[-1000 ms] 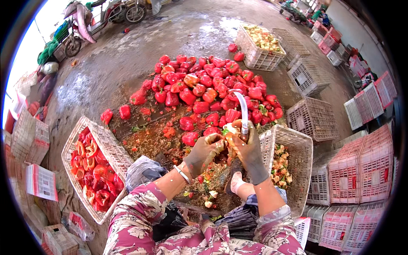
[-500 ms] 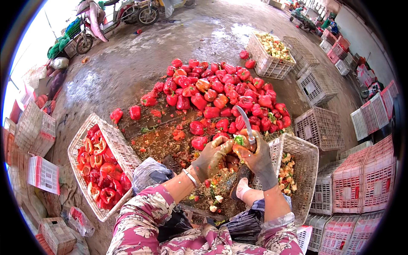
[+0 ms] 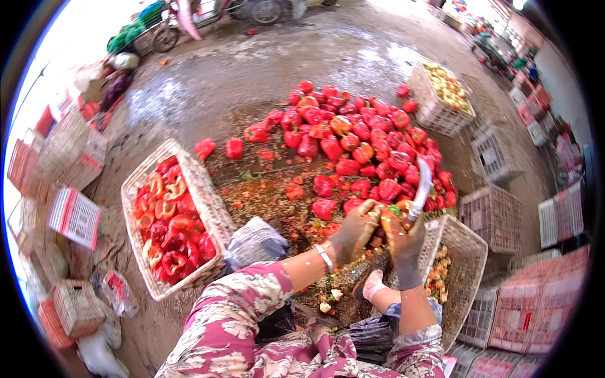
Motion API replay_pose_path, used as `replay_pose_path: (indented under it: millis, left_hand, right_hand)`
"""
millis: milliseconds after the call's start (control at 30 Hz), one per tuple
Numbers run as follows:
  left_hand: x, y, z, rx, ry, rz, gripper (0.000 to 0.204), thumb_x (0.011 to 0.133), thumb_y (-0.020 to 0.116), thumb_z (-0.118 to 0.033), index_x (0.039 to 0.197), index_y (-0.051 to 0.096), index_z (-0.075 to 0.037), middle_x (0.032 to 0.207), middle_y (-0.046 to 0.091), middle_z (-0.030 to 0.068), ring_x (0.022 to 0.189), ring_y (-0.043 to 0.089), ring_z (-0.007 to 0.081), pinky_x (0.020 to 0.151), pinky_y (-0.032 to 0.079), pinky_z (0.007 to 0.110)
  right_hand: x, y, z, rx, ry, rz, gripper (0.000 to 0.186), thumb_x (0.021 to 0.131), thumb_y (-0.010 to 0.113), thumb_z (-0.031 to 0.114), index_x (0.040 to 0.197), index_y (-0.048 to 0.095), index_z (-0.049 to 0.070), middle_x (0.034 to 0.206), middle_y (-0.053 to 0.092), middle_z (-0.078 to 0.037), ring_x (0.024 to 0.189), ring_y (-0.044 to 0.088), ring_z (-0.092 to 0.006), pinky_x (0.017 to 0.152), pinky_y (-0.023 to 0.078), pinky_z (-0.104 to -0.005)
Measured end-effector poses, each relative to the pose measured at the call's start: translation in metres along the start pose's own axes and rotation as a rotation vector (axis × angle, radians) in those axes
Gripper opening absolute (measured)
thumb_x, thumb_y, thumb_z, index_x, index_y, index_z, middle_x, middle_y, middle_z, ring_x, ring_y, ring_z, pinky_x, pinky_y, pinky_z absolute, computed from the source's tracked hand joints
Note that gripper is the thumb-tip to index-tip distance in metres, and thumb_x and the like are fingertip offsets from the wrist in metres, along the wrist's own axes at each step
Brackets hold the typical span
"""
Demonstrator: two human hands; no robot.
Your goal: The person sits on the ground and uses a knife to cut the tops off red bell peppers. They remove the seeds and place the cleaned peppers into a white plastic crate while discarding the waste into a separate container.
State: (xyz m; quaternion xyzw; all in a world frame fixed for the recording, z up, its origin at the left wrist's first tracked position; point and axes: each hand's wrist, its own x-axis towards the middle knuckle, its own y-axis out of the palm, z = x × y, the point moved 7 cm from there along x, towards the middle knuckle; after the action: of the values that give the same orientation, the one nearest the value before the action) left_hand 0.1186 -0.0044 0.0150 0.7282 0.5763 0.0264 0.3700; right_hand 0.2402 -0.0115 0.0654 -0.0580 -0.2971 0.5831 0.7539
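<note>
My right hand (image 3: 404,244), in a grey-tan work glove, grips a knife with a curved blade (image 3: 422,184) that points up and away. Against its fingers a reddish bell pepper (image 3: 403,206) shows a bit of green at the stem; it is mostly covered by the hands. My left hand (image 3: 354,232), gloved too, closes on the pepper's near left side, its fingertips partly hidden. Just beyond lies a big heap of whole red bell peppers (image 3: 362,135). Cut red pepper pieces fill a pale crate (image 3: 211,211) on my left.
A tilted crate (image 3: 469,277) with pepper cores stands close on my right. Another crate (image 3: 441,120) of yellowish scraps sits far right, near empty crates (image 3: 491,217). Stacked pink and white crates (image 3: 535,302) line the right side. Motorbikes (image 3: 265,11) stand at the back.
The view has shifted, so the heap and crates sit further right or lower. Both hands stay together at the pepper, the left now closer to the right; the knife blade shows more broadside.
</note>
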Motion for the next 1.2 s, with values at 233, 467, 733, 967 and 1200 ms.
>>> replay_pose_path:
  millis: [233,467,733,967,1200]
  left_hand:
    - [-0.009,0.016,-0.024,0.063,0.288,0.051,0.019,0.104,0.047,-0.026,0.095,0.052,-0.009,0.071,0.05,-0.0025,0.06,0.046,0.0054,0.051,0.04,0.023]
    - [-0.06,0.023,-0.084,0.628,0.711,-0.036,0.012,0.099,0.052,-0.014,0.091,0.052,-0.005,0.078,0.055,0.0058,0.073,0.047,0.0073,0.063,0.044,0.028]
    - [-0.188,-0.202,-0.167,0.919,0.713,-0.737,0.011,0.095,0.061,-0.015,0.101,0.063,-0.007,0.097,0.07,0.0125,0.078,0.07,0.018,0.061,0.058,0.029]
    - [-0.262,-0.426,-0.093,1.446,0.004,-1.284,0.054,0.092,0.055,-0.039,0.136,0.048,-0.01,0.141,0.045,0.0205,0.132,0.043,0.0363,0.108,0.037,0.048]
    - [-0.239,-0.404,-0.047,1.45,-0.392,-0.957,0.073,0.093,0.05,-0.048,0.153,0.025,-0.014,0.157,0.023,0.0237,0.145,0.024,0.0399,0.116,0.02,0.056]
  right_hand:
    - [0.003,0.007,-0.042,0.62,0.29,-0.127,0.012,0.09,0.067,0.012,0.097,0.06,0.006,0.077,0.054,-0.001,0.059,0.048,-0.0094,0.052,0.041,-0.0237]
    - [0.004,-0.007,0.026,0.907,0.444,0.015,0.018,0.092,0.063,0.009,0.108,0.055,0.008,0.084,0.062,-0.003,0.063,0.06,-0.0122,0.047,0.052,-0.0269]
    - [-0.031,-0.217,-0.002,0.153,0.242,-0.429,0.021,0.092,0.066,0.019,0.107,0.055,0.01,0.077,0.056,0.0,0.049,0.045,-0.0058,0.038,0.035,-0.0178]
    - [-0.058,-0.25,-0.055,-0.162,0.421,-0.405,0.021,0.093,0.064,0.022,0.108,0.056,0.009,0.081,0.058,-0.001,0.046,0.044,-0.006,0.036,0.034,-0.0189]
    - [0.023,-0.147,-0.1,-0.116,0.458,-0.067,0.022,0.094,0.062,0.025,0.108,0.057,0.009,0.084,0.06,-0.002,0.042,0.043,-0.0062,0.034,0.032,-0.02]
